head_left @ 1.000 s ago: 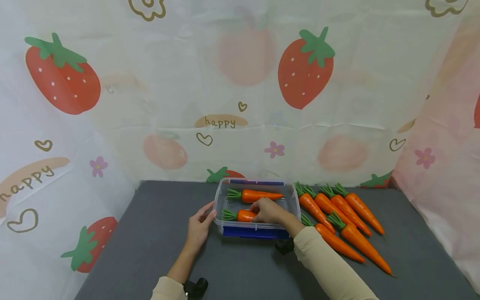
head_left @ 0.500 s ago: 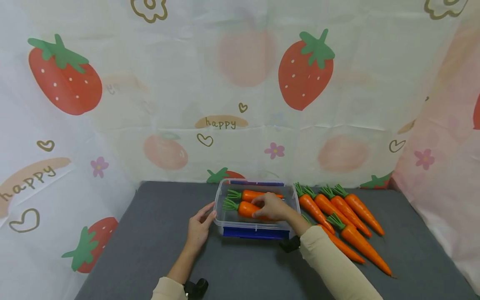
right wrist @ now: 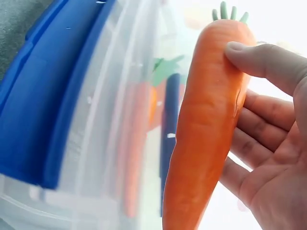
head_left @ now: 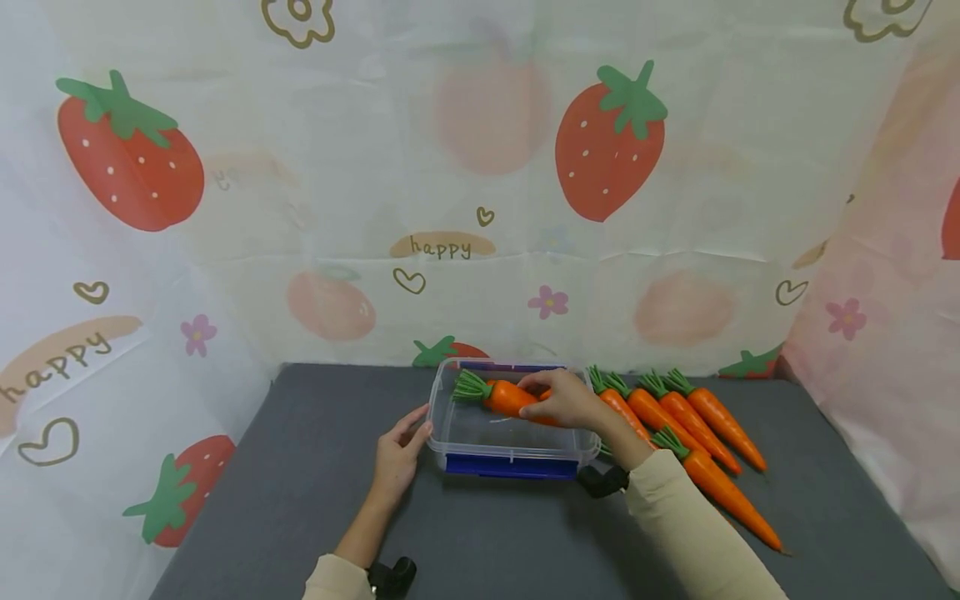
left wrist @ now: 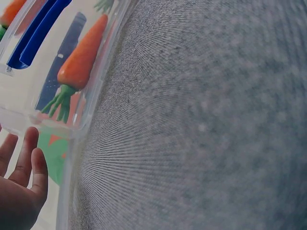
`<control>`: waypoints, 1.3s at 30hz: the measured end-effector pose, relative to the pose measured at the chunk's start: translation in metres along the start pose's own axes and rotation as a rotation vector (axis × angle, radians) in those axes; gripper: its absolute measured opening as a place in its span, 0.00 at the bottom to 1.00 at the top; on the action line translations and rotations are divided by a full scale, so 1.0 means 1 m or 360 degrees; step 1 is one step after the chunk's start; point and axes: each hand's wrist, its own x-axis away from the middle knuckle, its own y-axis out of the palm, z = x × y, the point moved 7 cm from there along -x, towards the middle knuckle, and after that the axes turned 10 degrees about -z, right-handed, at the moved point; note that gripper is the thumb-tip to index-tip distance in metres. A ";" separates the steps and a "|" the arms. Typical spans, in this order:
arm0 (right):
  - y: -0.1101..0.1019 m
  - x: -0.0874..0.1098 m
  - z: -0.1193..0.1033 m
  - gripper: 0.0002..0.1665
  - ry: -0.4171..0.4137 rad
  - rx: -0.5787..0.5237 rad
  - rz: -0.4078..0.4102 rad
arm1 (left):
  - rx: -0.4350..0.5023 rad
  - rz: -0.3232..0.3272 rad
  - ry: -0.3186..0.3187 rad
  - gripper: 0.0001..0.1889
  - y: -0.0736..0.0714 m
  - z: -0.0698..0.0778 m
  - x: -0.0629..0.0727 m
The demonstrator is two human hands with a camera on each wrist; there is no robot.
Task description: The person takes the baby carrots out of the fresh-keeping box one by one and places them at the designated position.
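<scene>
My right hand (head_left: 567, 402) grips an orange carrot (head_left: 506, 398) with green stems, thumb on one side and fingers on the other. The held carrot is lifted above the clear plastic box (head_left: 480, 435), which has blue latches. Through the box wall, the left wrist view shows a second carrot (left wrist: 82, 57) lying along the far side; the held one mostly covers it in the head view. My left hand (head_left: 397, 458) rests at the box's left end, its fingers fairly straight against the wall. In the left wrist view the left hand (left wrist: 21, 184) shows only partly.
Several more carrots (head_left: 723, 483) lie slanted on the grey table (head_left: 315, 467), right beside the box; my right arm covers some of them. A fabric backdrop (head_left: 480, 183) printed with strawberries stands behind the table, and more cloth rises at both sides.
My right hand has raised the carrot from the near side of the box and moved it up and slightly right, over the other carrot. My left hand has stayed at the box.
</scene>
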 end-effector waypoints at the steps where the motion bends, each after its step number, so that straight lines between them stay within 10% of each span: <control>1: -0.002 0.002 0.000 0.23 -0.0005 0.0001 0.0010 | -0.0004 0.0000 -0.0002 0.19 0.000 0.000 0.000; 35: -0.065 0.104 0.016 0.26 0.0001 -0.0083 0.0400 | -0.0090 0.0010 0.0027 0.15 -0.004 0.009 0.000; 39: -0.071 0.112 0.026 0.27 0.0042 -0.0074 0.0426 | -0.0147 0.0050 0.0016 0.15 -0.005 -0.010 -0.008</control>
